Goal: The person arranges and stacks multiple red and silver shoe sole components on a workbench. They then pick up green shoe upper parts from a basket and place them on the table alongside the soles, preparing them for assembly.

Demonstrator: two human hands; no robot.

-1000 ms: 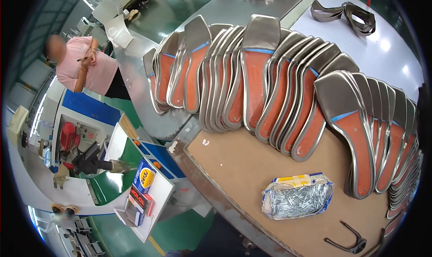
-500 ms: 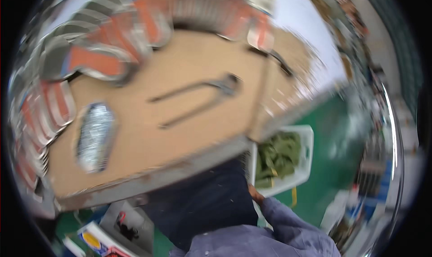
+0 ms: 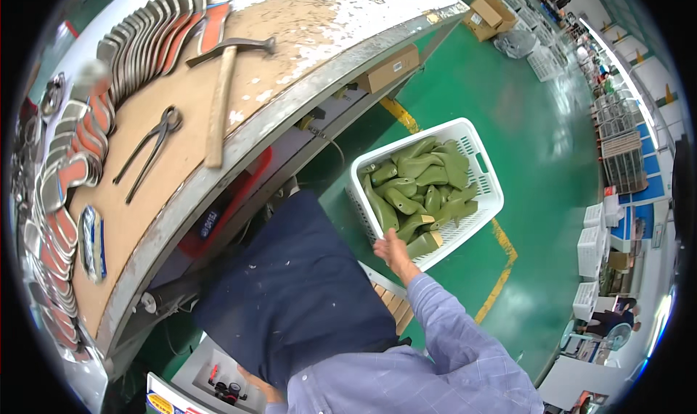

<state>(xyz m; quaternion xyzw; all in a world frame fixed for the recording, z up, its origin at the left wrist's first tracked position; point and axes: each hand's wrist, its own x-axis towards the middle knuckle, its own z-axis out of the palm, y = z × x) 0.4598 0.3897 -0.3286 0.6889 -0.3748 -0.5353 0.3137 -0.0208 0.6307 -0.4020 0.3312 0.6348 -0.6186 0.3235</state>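
Note:
My right hand [image 3: 394, 256] is at the near-left corner of a white plastic basket [image 3: 353, 178], fingers apart and nothing visible in them. Heaped in the basket are green shoe lasts [image 3: 415, 166], some with pale yellowish patches. At the lower edge, part of my left hand [image 3: 261, 386] shows beside my dark-clad lap; its fingers are mostly hidden. It is nearest to a pale box holding a small black-and-red fitting [image 3: 228, 391]. On the workbench to the left lie metal pincers [image 3: 155, 147] with their handles spread and a hammer [image 3: 220, 102] with a wooden handle.
Rows of curved grey-and-orange insoles [image 3: 145, 47] line the bench's far and left sides. A clear-wrapped packet [image 3: 92, 243] lies near them. The metal bench edge [image 3: 290, 113] runs diagonally beside me. A cardboard box [image 3: 392, 67] rests beneath it. Yellow lines mark the green floor [image 3: 534, 290].
The view has swung to the right, bringing the whole basket and the hammer into sight. My right hand shows more fully at the basket, and part of my left hand has appeared.

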